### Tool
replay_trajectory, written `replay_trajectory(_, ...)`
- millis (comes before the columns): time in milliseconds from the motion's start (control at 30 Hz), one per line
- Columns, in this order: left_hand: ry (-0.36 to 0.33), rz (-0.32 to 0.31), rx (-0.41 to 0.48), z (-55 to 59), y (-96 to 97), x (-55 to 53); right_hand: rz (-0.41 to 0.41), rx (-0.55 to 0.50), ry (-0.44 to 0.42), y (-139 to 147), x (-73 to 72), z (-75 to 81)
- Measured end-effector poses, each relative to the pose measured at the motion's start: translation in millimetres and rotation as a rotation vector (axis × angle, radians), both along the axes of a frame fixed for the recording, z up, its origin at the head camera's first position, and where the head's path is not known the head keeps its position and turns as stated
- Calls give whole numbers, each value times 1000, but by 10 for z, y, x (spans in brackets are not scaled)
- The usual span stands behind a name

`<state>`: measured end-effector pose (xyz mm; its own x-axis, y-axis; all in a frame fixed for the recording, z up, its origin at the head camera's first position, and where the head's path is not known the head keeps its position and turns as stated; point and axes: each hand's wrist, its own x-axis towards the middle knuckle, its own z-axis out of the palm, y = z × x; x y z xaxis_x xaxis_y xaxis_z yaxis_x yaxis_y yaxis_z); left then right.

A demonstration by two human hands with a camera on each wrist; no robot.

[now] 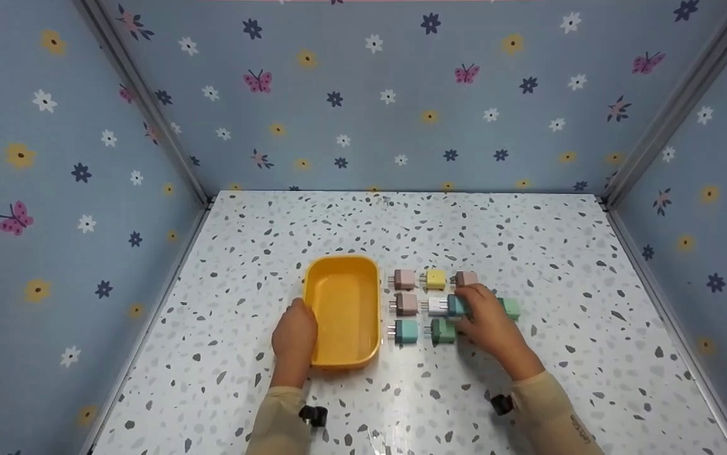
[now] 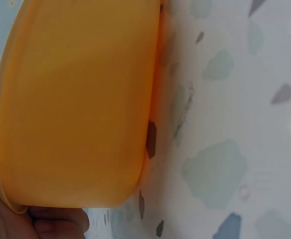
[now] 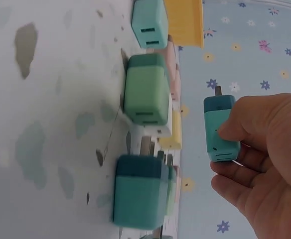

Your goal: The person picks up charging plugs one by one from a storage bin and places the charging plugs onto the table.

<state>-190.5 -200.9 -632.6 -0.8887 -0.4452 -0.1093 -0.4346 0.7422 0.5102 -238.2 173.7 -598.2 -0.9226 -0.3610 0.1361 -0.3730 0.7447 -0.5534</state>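
My left hand (image 1: 295,333) grips the left rim of a yellow plastic container (image 1: 344,309), which sits on the speckled table. In the left wrist view, fingers (image 2: 61,226) curl under the rim of the container. Between thumb and fingers, my right hand (image 1: 490,319) pinches a teal charger plug (image 3: 220,129), raised above the table with its prongs pointing away from the palm. Below it, a white charger plug (image 1: 437,306) and a green one (image 1: 443,330) lie close by. Another teal charger plug (image 3: 140,191) rests on the table, hidden under my hand in the head view.
Right of the container, charger plugs lie in rows: pink (image 1: 404,279), yellow (image 1: 435,279), brownish pink (image 1: 406,304), turquoise (image 1: 406,331), and light green (image 1: 511,308) at the right. Flower-patterned panels (image 1: 363,95) wall the table at the back and both sides.
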Motion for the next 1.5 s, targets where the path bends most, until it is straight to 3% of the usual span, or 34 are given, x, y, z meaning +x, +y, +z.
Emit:
replay_trajectory(500, -15, -3, 9, 19, 4, 0, -45, 13, -20, 372, 41, -14)
replay_trajectory(733, 9, -10, 22, 48, 15, 26, -58, 27, -17, 549, 69, -86)
replay_trajectory(1500, -22, -13, 4, 30, 6, 8, -93, 67, -57, 1025, 175, -299)
